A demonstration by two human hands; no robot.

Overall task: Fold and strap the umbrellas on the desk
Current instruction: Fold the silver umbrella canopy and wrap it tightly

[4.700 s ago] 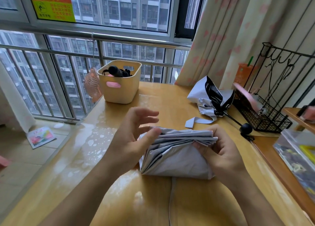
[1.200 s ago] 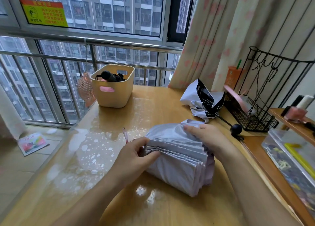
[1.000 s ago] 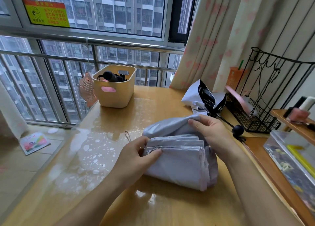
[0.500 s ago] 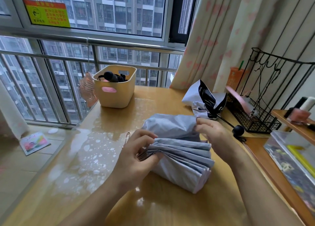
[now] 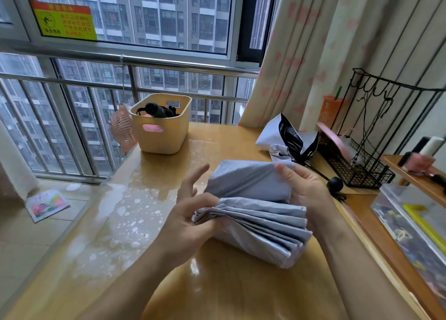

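Observation:
A pale grey folding umbrella (image 5: 255,213) lies on the wooden desk (image 5: 217,290) in front of me, its canopy gathered into stacked pleats. My left hand (image 5: 190,213) pinches the left end of the pleats between thumb and lower fingers, with the index finger lifted. My right hand (image 5: 304,189) grips the right end, its fingers curled over the rolled upper flap. A second umbrella (image 5: 284,139), white outside and black inside, lies crumpled and unfolded at the back right, its black round handle (image 5: 335,184) resting near my right wrist.
A cream plastic bin (image 5: 161,126) holding a black item stands at the back left, with a small pink fan (image 5: 121,128) beside it. A black wire rack (image 5: 357,165) and a clear box (image 5: 415,225) line the right side. A window railing runs behind the desk.
The bundle has turned from flat to tilted, and my right hand has rolled a flap of canopy over its top. My left index finger has lifted off the pleats.

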